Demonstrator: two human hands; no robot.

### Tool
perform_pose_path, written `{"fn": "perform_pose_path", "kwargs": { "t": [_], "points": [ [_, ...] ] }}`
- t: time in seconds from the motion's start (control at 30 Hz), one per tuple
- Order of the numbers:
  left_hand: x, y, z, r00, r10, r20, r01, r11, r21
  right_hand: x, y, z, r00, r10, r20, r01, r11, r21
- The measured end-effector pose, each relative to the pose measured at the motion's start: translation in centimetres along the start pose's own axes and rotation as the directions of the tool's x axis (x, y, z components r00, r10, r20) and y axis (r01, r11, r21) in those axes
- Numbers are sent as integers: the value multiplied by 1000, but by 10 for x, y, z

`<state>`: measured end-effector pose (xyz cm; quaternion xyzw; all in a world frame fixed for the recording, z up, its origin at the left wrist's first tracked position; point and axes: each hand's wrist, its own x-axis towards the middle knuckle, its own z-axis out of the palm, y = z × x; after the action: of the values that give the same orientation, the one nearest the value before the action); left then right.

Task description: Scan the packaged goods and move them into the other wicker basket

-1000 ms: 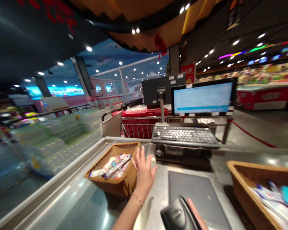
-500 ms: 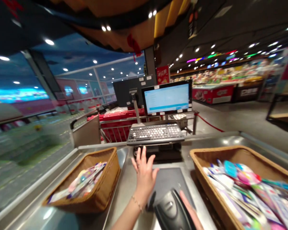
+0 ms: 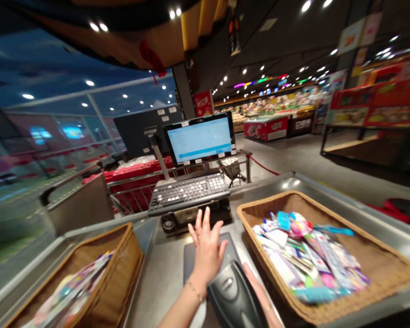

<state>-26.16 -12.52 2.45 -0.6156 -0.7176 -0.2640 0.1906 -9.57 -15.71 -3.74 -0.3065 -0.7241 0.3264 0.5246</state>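
Scanner (image 3: 233, 295) in right hand (image 3: 259, 294)

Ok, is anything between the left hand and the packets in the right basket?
Only the right basket's near wall stands between the left hand and the packets. The scanner in the right hand sits nearer the camera, off that line.

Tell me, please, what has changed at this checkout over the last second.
The view swung right: the right basket came fully into view, the left basket slid lower left. The open left hand moved from beside it to over the dark pad. The right hand kept the scanner.
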Motion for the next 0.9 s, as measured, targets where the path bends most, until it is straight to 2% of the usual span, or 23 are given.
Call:
{"fn": "perform_pose_path", "kwargs": {
  "t": [0.03,0.23,0.47,0.6,0.77,0.9],
  "points": [
    [2,4,2,1000,14,5,-14,1000,-4,2,4,2,998,-53,43,52,998,42],
    [13,25,15,995,96,14,-95,995,-30,3,27,21,997,-8,-72,11,999,41],
    [21,47,28,982,183,47,-180,982,-65,12,70,24,978,-30,-207,22,999,-37],
    [29,64,36,965,260,22,-257,963,-79,14,79,16,971,-40,-237,26,998,-62],
    [37,91,45,933,360,-26,-361,930,-67,-4,86,-6,965,-38,-259,6,992,-122],
    [38,107,51,911,411,-9,-411,909,-70,-6,98,-3,967,-49,-251,8,986,-165]
  ]
}}
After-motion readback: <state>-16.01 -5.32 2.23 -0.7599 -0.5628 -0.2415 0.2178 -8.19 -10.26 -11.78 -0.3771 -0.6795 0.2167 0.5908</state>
